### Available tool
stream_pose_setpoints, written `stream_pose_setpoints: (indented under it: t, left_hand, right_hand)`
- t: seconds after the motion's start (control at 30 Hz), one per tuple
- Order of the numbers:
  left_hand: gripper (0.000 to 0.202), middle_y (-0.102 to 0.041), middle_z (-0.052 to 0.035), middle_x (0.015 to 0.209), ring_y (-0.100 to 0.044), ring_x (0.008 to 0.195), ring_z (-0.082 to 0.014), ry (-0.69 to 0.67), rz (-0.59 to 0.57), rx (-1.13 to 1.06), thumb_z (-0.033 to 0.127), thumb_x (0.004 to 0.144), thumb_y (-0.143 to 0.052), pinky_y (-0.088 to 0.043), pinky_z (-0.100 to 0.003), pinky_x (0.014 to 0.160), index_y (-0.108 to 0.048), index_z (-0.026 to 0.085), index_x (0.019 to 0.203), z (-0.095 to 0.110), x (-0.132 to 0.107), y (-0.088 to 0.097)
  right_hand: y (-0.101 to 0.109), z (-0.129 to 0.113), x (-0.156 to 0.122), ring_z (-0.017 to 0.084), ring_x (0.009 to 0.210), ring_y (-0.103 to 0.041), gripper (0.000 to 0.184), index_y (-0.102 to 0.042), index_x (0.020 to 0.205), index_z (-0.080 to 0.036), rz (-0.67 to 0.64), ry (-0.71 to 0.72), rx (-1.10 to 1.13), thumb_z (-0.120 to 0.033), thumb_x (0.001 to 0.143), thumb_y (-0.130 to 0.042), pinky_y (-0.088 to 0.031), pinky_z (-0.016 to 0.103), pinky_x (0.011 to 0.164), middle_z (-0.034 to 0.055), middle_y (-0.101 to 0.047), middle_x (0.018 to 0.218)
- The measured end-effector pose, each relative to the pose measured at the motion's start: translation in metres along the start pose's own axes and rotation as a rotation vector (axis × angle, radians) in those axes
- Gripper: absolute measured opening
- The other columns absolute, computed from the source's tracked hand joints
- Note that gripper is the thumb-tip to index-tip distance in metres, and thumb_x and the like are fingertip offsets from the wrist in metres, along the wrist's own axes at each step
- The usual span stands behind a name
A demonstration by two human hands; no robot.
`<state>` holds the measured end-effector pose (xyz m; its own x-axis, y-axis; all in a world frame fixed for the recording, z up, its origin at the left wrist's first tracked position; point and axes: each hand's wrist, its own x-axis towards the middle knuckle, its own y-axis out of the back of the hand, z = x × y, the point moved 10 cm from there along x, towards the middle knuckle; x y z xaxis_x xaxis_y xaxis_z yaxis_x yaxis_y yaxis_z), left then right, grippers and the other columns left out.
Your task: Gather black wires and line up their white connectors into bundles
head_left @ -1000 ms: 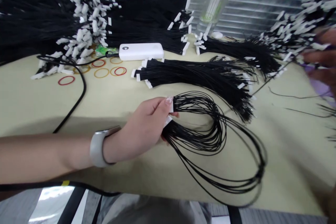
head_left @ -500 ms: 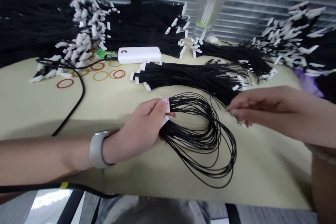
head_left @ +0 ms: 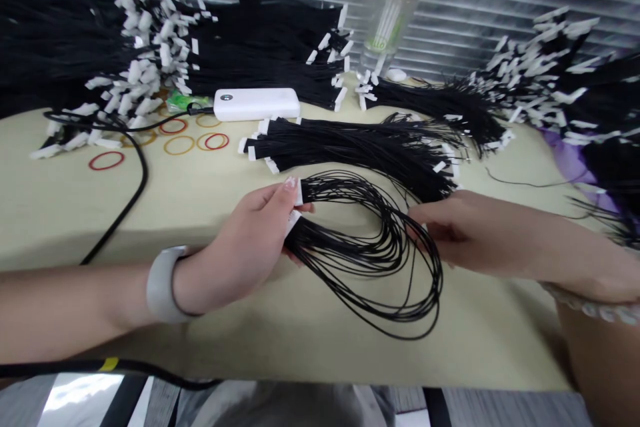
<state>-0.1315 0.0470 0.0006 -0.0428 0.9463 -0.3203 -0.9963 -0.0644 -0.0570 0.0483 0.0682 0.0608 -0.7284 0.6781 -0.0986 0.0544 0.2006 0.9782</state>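
My left hand [head_left: 257,233], wearing a grey wristband, is closed around the white connector ends of a looped bundle of thin black cables [head_left: 395,253]. The white connectors [head_left: 293,219] show at its thumb and below it. The bundle opens to the right in a wide loop just over the table. At the right side of that loop, my right hand [head_left: 450,230] has its fingers curled in against the cables. Its fingertips are partly hidden behind the strands. Behind the loop lies a flat stack of black cables [head_left: 345,145] with white connectors.
Rubber bands [head_left: 179,145], red and yellow, lie at the left beside a white power bank [head_left: 257,104] with a black cord. Large heaps of black cables with white connectors [head_left: 145,87] line the back. A clear bottle [head_left: 390,20] stands by the blinds. A purple bag [head_left: 570,157] is at the right.
My right hand has moved left from beside the bundle to the edge of its loop. The left hand keeps its hold. The whole view has shifted slightly.
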Motion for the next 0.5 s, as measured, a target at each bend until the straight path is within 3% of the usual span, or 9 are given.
stream_pose_setpoints:
  t: [0.23,0.37,0.43,0.5]
  left_hand:
    - [0.035,-0.055,-0.0005,0.067,-0.051,0.049,-0.0101,-0.031,-0.018,0.036,0.05,0.076,-0.043,-0.044,-0.02,0.038,-0.055,0.018,0.072,0.002,-0.001,-0.001]
    - [0.034,-0.053,0.0002,0.066,-0.05,0.049,-0.011,-0.047,-0.022,0.021,0.052,0.075,-0.044,-0.045,-0.022,0.038,-0.054,0.019,0.075,-0.001,0.0,0.001]
    - [0.034,-0.053,0.0007,0.066,-0.05,0.049,-0.0113,-0.062,-0.044,0.028,0.052,0.076,-0.043,-0.045,-0.022,0.038,-0.054,0.02,0.077,-0.002,0.001,0.001]
    - [0.033,-0.052,0.0009,0.065,-0.051,0.05,-0.0116,-0.081,-0.078,0.045,0.051,0.078,-0.04,-0.044,-0.022,0.039,-0.054,0.02,0.078,-0.002,0.002,-0.002]
  right_hand:
    - [-0.006,0.018,-0.002,0.003,0.04,-0.036,0.011,-0.052,0.072,-0.02,-0.168,-0.15,-0.012,-0.017,0.075,-0.042,-0.027,0.016,0.038,-0.0063,-0.045,0.047]
    - [-0.004,0.012,-0.012,0.005,0.048,-0.047,0.014,-0.053,0.073,-0.021,-0.226,-0.149,0.158,-0.016,0.077,-0.04,-0.037,0.016,0.042,-0.0046,-0.051,0.053]
    - [0.005,0.005,-0.014,0.006,0.059,-0.055,0.016,-0.056,0.079,-0.023,-0.172,-0.119,0.375,-0.017,0.079,-0.041,-0.046,0.016,0.051,-0.0024,-0.057,0.065]
    - [0.02,0.003,-0.014,0.009,0.071,-0.059,0.019,-0.059,0.087,-0.025,-0.029,-0.097,0.576,-0.021,0.082,-0.042,-0.051,0.018,0.06,0.0006,-0.061,0.08]
